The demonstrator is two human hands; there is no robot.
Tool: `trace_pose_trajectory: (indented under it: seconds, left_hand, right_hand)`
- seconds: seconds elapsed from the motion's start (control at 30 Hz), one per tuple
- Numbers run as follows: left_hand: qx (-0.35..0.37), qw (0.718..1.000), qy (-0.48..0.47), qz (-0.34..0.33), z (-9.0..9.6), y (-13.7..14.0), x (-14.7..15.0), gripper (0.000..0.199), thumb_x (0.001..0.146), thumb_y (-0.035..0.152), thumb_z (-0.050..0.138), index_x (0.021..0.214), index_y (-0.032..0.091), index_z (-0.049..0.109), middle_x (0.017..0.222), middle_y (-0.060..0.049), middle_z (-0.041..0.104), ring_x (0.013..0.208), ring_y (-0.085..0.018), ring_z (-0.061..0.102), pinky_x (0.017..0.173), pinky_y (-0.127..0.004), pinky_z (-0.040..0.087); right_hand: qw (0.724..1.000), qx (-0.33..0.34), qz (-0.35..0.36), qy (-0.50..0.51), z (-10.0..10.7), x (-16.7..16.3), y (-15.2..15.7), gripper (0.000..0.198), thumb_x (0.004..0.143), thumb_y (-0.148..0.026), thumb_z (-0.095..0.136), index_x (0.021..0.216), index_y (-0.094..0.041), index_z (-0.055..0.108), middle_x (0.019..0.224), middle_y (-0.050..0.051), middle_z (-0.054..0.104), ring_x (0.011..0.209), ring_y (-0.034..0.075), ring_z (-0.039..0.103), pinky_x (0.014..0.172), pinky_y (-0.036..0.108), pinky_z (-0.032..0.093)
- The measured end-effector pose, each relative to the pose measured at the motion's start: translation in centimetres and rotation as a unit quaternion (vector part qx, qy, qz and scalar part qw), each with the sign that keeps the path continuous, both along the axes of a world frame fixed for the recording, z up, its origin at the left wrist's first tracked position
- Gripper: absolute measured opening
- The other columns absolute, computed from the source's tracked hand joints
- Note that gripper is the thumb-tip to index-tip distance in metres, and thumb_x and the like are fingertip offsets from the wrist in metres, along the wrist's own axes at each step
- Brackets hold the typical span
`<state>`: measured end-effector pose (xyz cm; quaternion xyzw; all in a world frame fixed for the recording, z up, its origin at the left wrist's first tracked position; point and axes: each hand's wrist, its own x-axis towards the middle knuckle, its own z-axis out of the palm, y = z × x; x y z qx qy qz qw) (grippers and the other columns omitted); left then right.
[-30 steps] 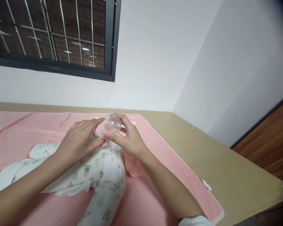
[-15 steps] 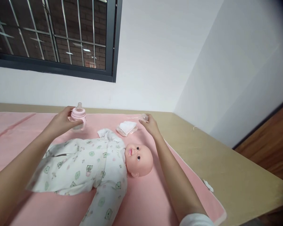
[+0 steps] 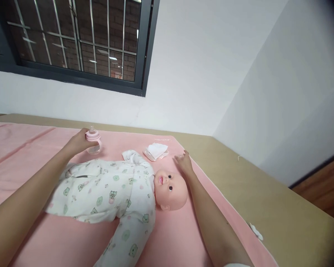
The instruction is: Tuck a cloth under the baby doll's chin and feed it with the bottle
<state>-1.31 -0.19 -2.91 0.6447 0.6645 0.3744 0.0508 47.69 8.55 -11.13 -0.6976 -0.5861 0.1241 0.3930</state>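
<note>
My left hand (image 3: 79, 142) is closed around a small pink baby bottle (image 3: 93, 140) with a clear teat, held upright just above the pink towel (image 3: 30, 148). A baby doll (image 3: 169, 189) in a white printed sleepsuit (image 3: 108, 193) lies on its back on the towel, head to the right. My right hand (image 3: 184, 162) is low over the towel's right edge, just past the doll's head, palm down. Something small and clear shows faintly at its fingertips; whether the fingers grip it is unclear.
A folded white cloth (image 3: 156, 150) lies on the towel behind the doll's head. The towel covers a tan table (image 3: 267, 200) set into a white wall corner, under a barred window (image 3: 72, 40). A small white scrap (image 3: 256, 230) lies by the towel's right edge.
A second ago both hands held the bottle together over the doll, the right on its clear cap. They have parted: the left took the bottle left, the right carried the cap right and down.
</note>
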Motion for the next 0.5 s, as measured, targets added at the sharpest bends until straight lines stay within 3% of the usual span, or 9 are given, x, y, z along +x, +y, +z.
trace_pose_trajectory:
  seconds: [0.17,0.27,0.5]
  left_hand:
    - [-0.016,0.998,0.005,0.056,-0.8,0.8,0.5,0.062,0.077,0.050,0.060,0.123,0.009,0.050,0.113,-0.017,0.069,0.098,-0.035,0.068,0.077,-0.044,0.052]
    - [-0.022,0.997,0.047,0.057,-1.6,1.3,-0.3,0.063,0.078,0.054,0.057,0.122,0.009,0.052,0.104,-0.011,0.071,0.097,-0.034,0.070,0.074,-0.042,0.052]
    - [0.084,0.988,0.123,0.039,-4.1,2.2,-2.3,0.069,0.075,0.063,0.047,0.113,0.006,0.054,0.081,-0.001,0.070,0.079,-0.027,0.073,0.058,-0.031,0.043]
  right_hand:
    - [0.999,0.026,0.017,0.038,-0.4,0.1,0.1,0.077,0.087,-0.046,0.050,0.149,-0.005,0.033,0.150,0.026,0.044,0.138,0.033,0.048,0.116,0.044,0.037]
    - [0.999,0.025,0.024,0.032,-0.7,0.2,0.2,0.076,0.088,-0.046,0.049,0.149,-0.003,0.034,0.149,0.028,0.043,0.137,0.034,0.047,0.115,0.045,0.038]
    - [0.998,0.032,0.022,0.038,-1.5,0.7,0.7,0.074,0.087,-0.047,0.049,0.146,-0.005,0.038,0.147,0.027,0.046,0.138,0.032,0.046,0.115,0.044,0.037]
